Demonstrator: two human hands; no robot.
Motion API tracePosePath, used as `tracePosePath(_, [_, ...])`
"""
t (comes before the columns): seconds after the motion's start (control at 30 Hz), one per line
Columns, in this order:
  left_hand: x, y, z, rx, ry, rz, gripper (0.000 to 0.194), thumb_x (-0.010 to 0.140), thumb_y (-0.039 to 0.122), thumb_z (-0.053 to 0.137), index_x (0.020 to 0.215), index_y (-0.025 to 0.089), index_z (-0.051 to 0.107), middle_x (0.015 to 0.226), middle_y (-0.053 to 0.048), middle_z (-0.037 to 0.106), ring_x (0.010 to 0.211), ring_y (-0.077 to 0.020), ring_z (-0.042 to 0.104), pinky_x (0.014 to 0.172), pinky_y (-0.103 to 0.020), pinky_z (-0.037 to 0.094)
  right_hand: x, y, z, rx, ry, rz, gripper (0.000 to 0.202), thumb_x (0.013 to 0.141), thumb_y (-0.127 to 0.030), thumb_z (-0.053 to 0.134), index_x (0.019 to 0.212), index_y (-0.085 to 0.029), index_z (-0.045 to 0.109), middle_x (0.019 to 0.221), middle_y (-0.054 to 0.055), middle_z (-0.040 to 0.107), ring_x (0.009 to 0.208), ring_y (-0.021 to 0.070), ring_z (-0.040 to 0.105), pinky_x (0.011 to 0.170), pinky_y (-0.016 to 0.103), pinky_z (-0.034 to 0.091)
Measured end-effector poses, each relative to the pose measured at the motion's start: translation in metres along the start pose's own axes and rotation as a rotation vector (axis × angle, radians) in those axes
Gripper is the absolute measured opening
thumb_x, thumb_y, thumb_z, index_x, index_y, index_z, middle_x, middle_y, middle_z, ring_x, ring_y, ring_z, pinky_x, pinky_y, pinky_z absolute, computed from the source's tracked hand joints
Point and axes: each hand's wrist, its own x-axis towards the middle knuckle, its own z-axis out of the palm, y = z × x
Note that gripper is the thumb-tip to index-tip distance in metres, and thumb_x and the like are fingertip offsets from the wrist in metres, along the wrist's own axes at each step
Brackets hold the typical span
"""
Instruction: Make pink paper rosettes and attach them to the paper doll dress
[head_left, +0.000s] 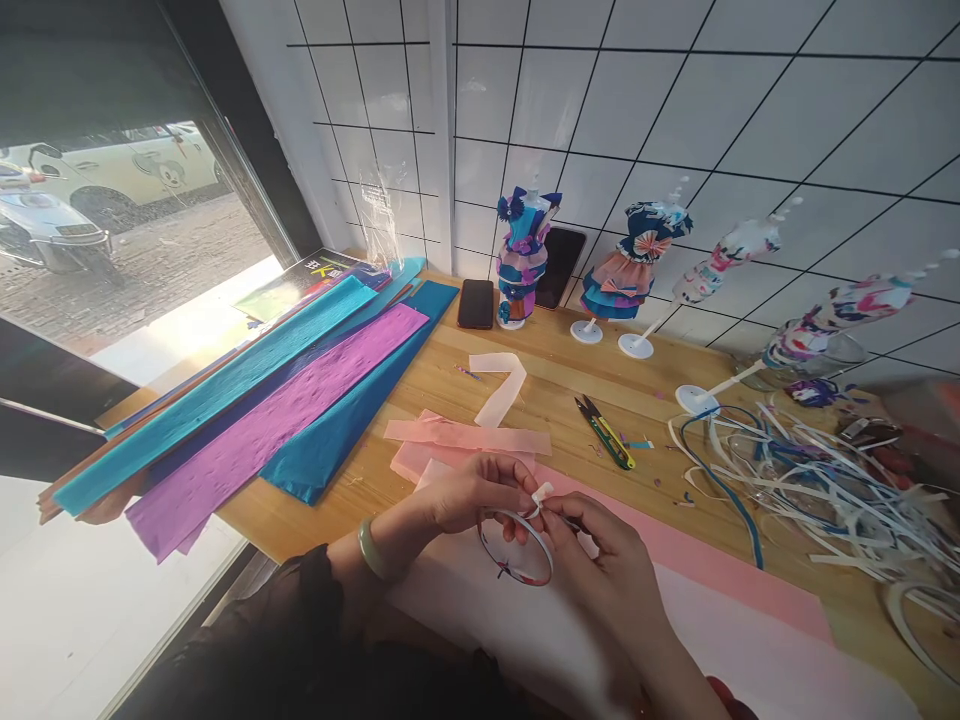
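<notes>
My left hand (484,492) is closed on a thin ring (551,562), whitish with red and dark marks, which hangs below the fingers. At the top of the ring sits a small pale pink strip (541,493), folded or gathered. My right hand (600,550) pinches that strip from the other side, the fingertips of both hands nearly meeting. Under the hands lie large pink paper sheets (735,560). Just beyond them is a cut pink strip (469,436), and farther off a bent pale strip (514,385).
Green-and-yellow thread snips (609,435) lie right of centre. Folded blue, teal and purple paper (300,415) covers the left side. Dressed miniature mannequins (523,260) and a phone (476,303) stand or lie along the tiled wall. Tangled white and blue strips (825,500) heap at right.
</notes>
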Motion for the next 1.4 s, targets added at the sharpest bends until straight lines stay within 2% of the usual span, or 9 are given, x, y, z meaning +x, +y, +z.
tracePosePath(0.23, [0.001, -0.003, 0.0, 0.075, 0.033, 0.032, 0.022, 0.067, 0.024, 0.072, 0.081, 0.01, 0.062, 0.071, -0.005, 0.068, 0.05, -0.0106, 0.061, 0.046, -0.019, 0.046, 0.0, 0.001, -0.002, -0.057, 0.0, -0.024, 0.017, 0.085, -0.026, 0.048, 0.076, -0.022, 0.062, 0.075, 0.002, 0.066, 0.065, 0.0147, 0.061, 0.058, 0.023, 0.048])
tracePosePath(0.5, [0.001, -0.005, 0.003, 0.225, 0.143, 0.061, 0.029, 0.065, 0.034, 0.073, 0.078, 0.01, 0.066, 0.071, -0.006, 0.069, 0.05, -0.0091, 0.059, 0.054, -0.022, 0.048, 0.0, -0.001, 0.0, -0.092, 0.011, 0.071, 0.02, 0.083, -0.023, 0.049, 0.066, -0.021, 0.058, 0.065, -0.001, 0.06, 0.057, 0.0116, 0.053, 0.047, 0.019, 0.04])
tracePosePath(0.7, [0.001, -0.006, 0.001, 0.304, 0.165, 0.076, 0.028, 0.068, 0.035, 0.07, 0.08, 0.01, 0.067, 0.075, -0.007, 0.069, 0.055, -0.0112, 0.062, 0.056, -0.023, 0.049, 0.0, 0.006, -0.002, -0.118, -0.02, -0.017, 0.017, 0.086, -0.022, 0.048, 0.073, -0.021, 0.059, 0.068, 0.0, 0.061, 0.058, 0.0119, 0.052, 0.051, 0.021, 0.041])
tracePosePath(0.83, [0.002, -0.006, 0.001, 0.245, 0.157, 0.093, 0.022, 0.069, 0.029, 0.07, 0.079, 0.01, 0.066, 0.072, -0.006, 0.069, 0.055, -0.0108, 0.061, 0.054, -0.022, 0.048, 0.0, 0.009, -0.003, -0.082, -0.02, -0.061, 0.015, 0.086, -0.022, 0.048, 0.08, -0.021, 0.062, 0.073, 0.002, 0.064, 0.063, 0.013, 0.056, 0.057, 0.022, 0.045])
tracePosePath(1.0, [0.002, -0.004, 0.0, 0.054, 0.115, 0.031, 0.016, 0.068, 0.022, 0.07, 0.078, 0.011, 0.064, 0.068, -0.004, 0.068, 0.049, -0.0094, 0.059, 0.05, -0.02, 0.045, 0.0, 0.011, -0.002, 0.065, -0.007, 0.084, 0.017, 0.084, -0.027, 0.053, 0.085, -0.022, 0.069, 0.081, 0.003, 0.068, 0.071, 0.0139, 0.061, 0.061, 0.021, 0.048])
tracePosePath(1.17, [0.002, -0.004, -0.001, -0.022, 0.082, -0.007, 0.015, 0.069, 0.02, 0.069, 0.081, 0.012, 0.064, 0.069, -0.005, 0.068, 0.05, -0.0096, 0.06, 0.051, -0.02, 0.046, -0.001, 0.013, 0.002, 0.173, 0.032, 0.236, 0.016, 0.08, -0.03, 0.058, 0.081, -0.021, 0.071, 0.072, 0.002, 0.069, 0.059, 0.012, 0.059, 0.052, 0.02, 0.046])
tracePosePath(1.4, [0.002, -0.006, -0.001, -0.041, 0.067, -0.028, 0.013, 0.069, 0.018, 0.068, 0.08, 0.012, 0.064, 0.07, -0.005, 0.069, 0.051, -0.0104, 0.061, 0.049, -0.018, 0.046, -0.001, 0.01, 0.004, 0.19, 0.043, 0.298, 0.017, 0.079, -0.03, 0.057, 0.078, -0.02, 0.07, 0.07, 0.002, 0.07, 0.056, 0.0113, 0.058, 0.053, 0.02, 0.046])
